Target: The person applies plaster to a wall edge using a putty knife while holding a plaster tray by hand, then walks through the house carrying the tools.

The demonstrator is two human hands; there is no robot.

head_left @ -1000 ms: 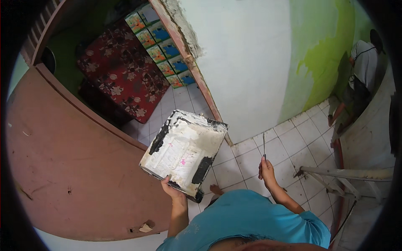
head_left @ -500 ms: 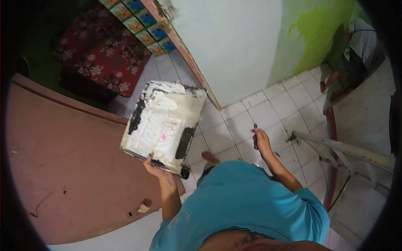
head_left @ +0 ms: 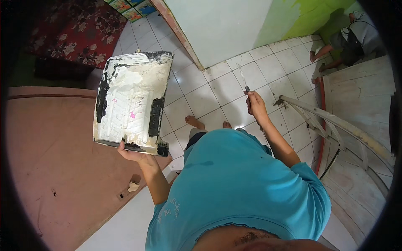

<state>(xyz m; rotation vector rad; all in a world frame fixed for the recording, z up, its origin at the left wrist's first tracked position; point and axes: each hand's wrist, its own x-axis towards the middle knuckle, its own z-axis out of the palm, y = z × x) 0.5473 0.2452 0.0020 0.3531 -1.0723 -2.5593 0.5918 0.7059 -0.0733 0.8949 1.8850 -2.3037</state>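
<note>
My left hand point(head_left: 133, 153) grips the near edge of a black paint tray point(head_left: 132, 100) smeared with white filler, held flat at chest height above the floor. My right hand point(head_left: 256, 104) is closed on the handle of a thin putty knife point(head_left: 243, 78), its blade pointing up toward the white wall point(head_left: 222, 25). My bare feet point(head_left: 197, 122) stand on white floor tiles point(head_left: 268, 71) below. A turquoise shirt point(head_left: 234, 188) fills the lower middle of the view.
A brown door point(head_left: 54, 167) stands open at the left. A red floral mat point(head_left: 79, 25) lies beyond it. A white wooden ladder or stair frame point(head_left: 347, 125) is at the right. Another person point(head_left: 351, 39) crouches by the green wall patch point(head_left: 301, 19).
The view has shifted: the tray sits further left and higher, and my right hand with the knife has lifted toward the wall. More of the tiled floor and stair frame shows.
</note>
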